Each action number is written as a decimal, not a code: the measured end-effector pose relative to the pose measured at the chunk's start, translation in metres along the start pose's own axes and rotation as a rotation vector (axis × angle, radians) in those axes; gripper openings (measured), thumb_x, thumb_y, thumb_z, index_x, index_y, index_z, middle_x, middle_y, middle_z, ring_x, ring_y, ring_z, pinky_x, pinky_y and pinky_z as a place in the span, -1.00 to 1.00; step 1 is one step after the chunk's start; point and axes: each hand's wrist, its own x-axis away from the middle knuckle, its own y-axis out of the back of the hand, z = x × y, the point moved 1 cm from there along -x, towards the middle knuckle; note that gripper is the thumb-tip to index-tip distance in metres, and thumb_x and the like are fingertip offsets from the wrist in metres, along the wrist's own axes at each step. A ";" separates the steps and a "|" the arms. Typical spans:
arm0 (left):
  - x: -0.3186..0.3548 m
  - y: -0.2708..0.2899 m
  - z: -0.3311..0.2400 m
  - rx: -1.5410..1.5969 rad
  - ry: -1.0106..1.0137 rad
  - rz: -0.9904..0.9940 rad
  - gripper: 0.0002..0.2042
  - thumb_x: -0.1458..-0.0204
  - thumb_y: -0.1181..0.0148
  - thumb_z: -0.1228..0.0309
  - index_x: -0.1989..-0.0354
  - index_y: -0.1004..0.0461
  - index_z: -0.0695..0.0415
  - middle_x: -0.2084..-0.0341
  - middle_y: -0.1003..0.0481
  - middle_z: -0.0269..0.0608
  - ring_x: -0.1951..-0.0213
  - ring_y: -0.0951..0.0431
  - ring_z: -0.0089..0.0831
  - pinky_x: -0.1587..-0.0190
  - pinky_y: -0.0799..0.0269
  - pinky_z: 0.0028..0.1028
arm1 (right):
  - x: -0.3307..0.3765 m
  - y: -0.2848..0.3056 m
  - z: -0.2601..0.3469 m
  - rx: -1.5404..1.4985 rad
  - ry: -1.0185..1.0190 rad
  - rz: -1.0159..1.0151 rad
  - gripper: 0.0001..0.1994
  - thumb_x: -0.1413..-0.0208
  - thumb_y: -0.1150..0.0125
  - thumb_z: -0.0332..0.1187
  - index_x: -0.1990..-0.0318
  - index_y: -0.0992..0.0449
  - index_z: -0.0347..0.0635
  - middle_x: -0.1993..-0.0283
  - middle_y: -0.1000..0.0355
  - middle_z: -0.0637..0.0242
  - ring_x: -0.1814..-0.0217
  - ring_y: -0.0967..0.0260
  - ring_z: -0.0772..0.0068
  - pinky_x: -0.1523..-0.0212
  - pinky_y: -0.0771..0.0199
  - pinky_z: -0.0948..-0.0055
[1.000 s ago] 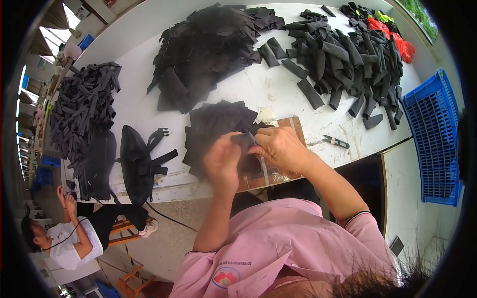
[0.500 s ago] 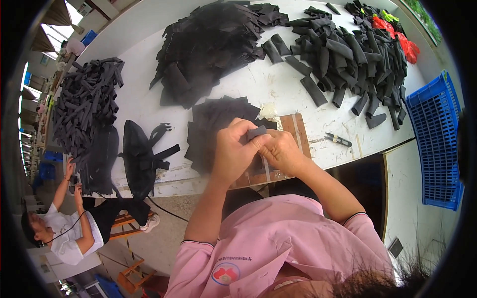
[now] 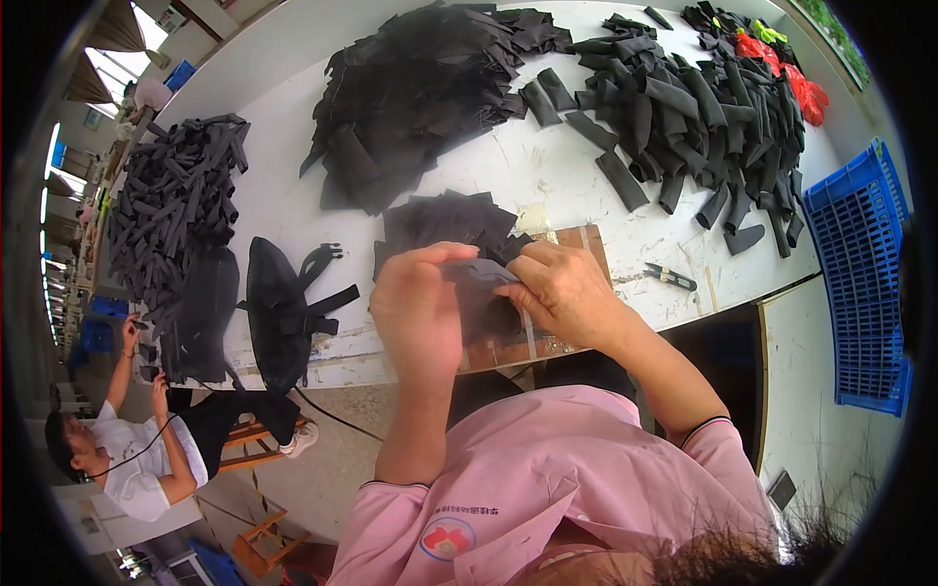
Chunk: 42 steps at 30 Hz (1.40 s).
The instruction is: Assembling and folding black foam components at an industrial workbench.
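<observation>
A small dark grey fabric piece [image 3: 486, 275] is pinched between the thumb and fingers of my right hand [image 3: 569, 296]. My left hand [image 3: 420, 308], smeared by motion, is at the piece's left side, its fingers reaching along the upper edge. Whether it grips the piece I cannot tell, as its thumb is hidden. Beneath and beyond my hands lies a stack of flat black fabric pieces [image 3: 445, 220], fanned out. A brown board [image 3: 591, 249] lies under my right hand. To its right on the white table rests a pair of thread snips [image 3: 670, 276].
Large heaps of black flat pieces [image 3: 410, 98] and rolled fabric tubes [image 3: 703, 117] cover the far table, with more narrow tubes [image 3: 176, 186] at left. A black strapped bag [image 3: 274, 313] lies nearby. A blue crate [image 3: 860, 283] stands right; a co-worker [image 3: 127, 459] handles pieces at left.
My hands were close together around the small fabric piece. Now the left has moved left and its fingers have straightened, showing more of the piece, while the right still pinches it.
</observation>
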 end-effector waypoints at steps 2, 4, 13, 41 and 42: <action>-0.002 0.006 0.004 -0.045 0.088 -0.006 -0.83 -0.09 -0.08 0.40 0.28 -0.46 0.25 0.30 -0.51 -0.04 0.20 -0.49 -0.33 0.03 -0.34 -0.34 | 0.001 -0.004 -0.003 -0.015 0.000 0.017 -0.73 -0.03 -0.14 -0.22 0.53 -0.32 -0.22 0.57 -0.31 0.20 0.48 -0.32 0.11 0.53 -0.27 0.22; -0.002 0.007 0.008 -0.076 0.097 0.077 -0.85 -0.09 -0.08 0.42 0.28 -0.46 0.27 0.29 -0.51 -0.01 0.20 -0.48 -0.35 0.03 -0.33 -0.39 | 0.002 -0.013 -0.008 -0.081 -0.046 0.066 -0.75 -0.05 -0.13 -0.29 0.54 -0.29 -0.24 0.58 -0.28 0.17 0.50 -0.28 0.08 0.52 -0.24 0.21; -0.014 -0.004 -0.012 -0.518 0.048 0.278 -0.88 0.00 -0.15 0.58 0.28 -0.49 0.34 0.37 -0.53 -0.10 0.33 -0.52 -0.49 0.20 -0.41 -0.58 | 0.009 -0.013 -0.003 -0.025 -0.102 0.032 -0.71 -0.05 -0.13 -0.18 0.53 -0.32 -0.20 0.57 -0.33 0.23 0.48 -0.35 0.12 0.54 -0.28 0.23; 0.060 0.149 0.016 -1.539 -0.043 0.033 -0.71 0.17 -0.22 0.52 0.21 -0.39 0.25 0.23 -0.44 0.00 0.15 -0.44 -0.04 0.11 -0.36 -0.24 | 0.079 -0.040 -0.038 -1.292 -0.894 -0.185 -0.59 -0.24 0.14 -0.08 0.36 -0.44 -0.28 0.58 -0.27 0.41 0.58 -0.22 0.59 0.54 -0.25 0.62; 0.059 0.150 0.019 -1.555 -0.053 0.028 -0.71 0.18 -0.23 0.54 0.23 -0.39 0.25 0.26 -0.46 0.00 0.19 -0.46 -0.04 0.15 -0.38 -0.26 | 0.079 -0.038 -0.034 -1.259 -0.913 -0.163 -0.60 -0.24 0.14 -0.08 0.38 -0.44 -0.26 0.59 -0.28 0.42 0.58 -0.20 0.60 0.54 -0.23 0.64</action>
